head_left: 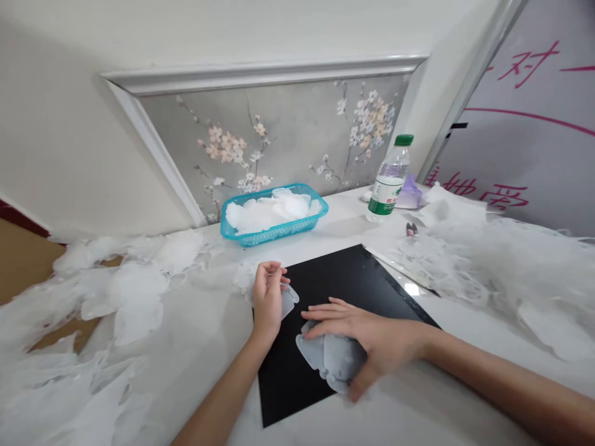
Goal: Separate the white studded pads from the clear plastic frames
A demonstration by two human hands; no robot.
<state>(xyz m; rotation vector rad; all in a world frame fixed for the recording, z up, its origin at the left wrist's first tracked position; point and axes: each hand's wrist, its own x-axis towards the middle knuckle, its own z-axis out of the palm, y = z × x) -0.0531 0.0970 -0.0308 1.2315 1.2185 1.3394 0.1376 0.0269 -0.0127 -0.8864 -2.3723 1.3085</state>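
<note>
A black flat board (297, 390) lies on the white table. On it, thin, translucent whitish pieces with rounded, notched outlines (341, 359) overlap one another. My right hand (362, 334) reaches across these from the right, palm down, its fingers stretched and spread, with the thumb at their lower edge. At the board's left edge my left hand (268, 300) stands on its side with curled fingers. Another translucent piece (289, 301) sticks out from beneath those fingers, seemingly in their grasp; the thumb is hidden. More pale pieces (242, 277) lie just behind this hand.
A blue plastic basket (274, 234) full of white pieces stands by the wall. To its right is a green-capped water bottle (387, 183), with small cutters (411, 229) nearby. Translucent scraps (506, 272) heap up on the right, and more white pieces (134, 291) cover the left.
</note>
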